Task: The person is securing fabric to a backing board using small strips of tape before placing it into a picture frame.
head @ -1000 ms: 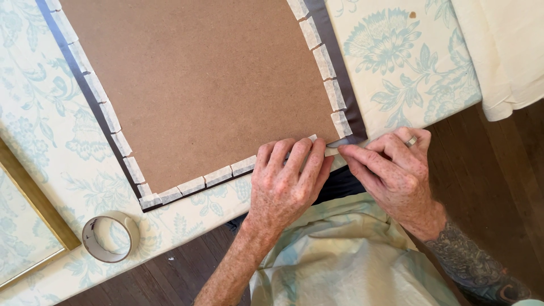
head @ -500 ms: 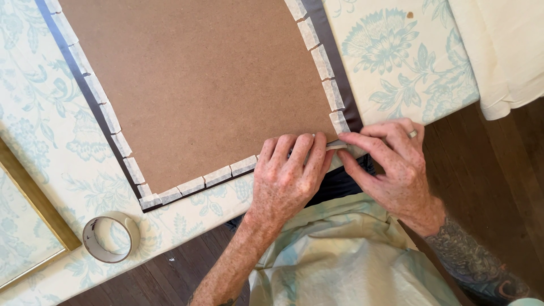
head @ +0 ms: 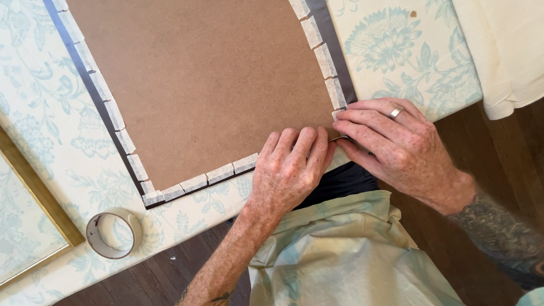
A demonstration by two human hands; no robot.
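Observation:
A brown backing board [head: 215, 85] lies in a dark frame [head: 335, 45] on a floral tablecloth [head: 408, 51]. Short pieces of pale masking tape [head: 192, 182] run along its left, bottom and right edges. My left hand [head: 292, 170] lies flat on the board's lower right edge, fingers together and pressing down. My right hand [head: 391, 144], with a ring on one finger, meets it at the lower right corner. Its fingertips pinch a thin tape strip [head: 340, 137] against the frame. The corner itself is hidden under both hands.
A roll of masking tape [head: 113, 233] sits near the table's front edge at the left. A gold-edged frame [head: 34, 198] lies at the far left. A cream cloth [head: 504, 45] hangs at the upper right. Dark wooden floor [head: 498, 158] shows below the table edge.
My right hand has slid left and slightly up onto the corner, bringing the tape strip down against it. My left hand has shifted a little toward it, so the fingertips now meet.

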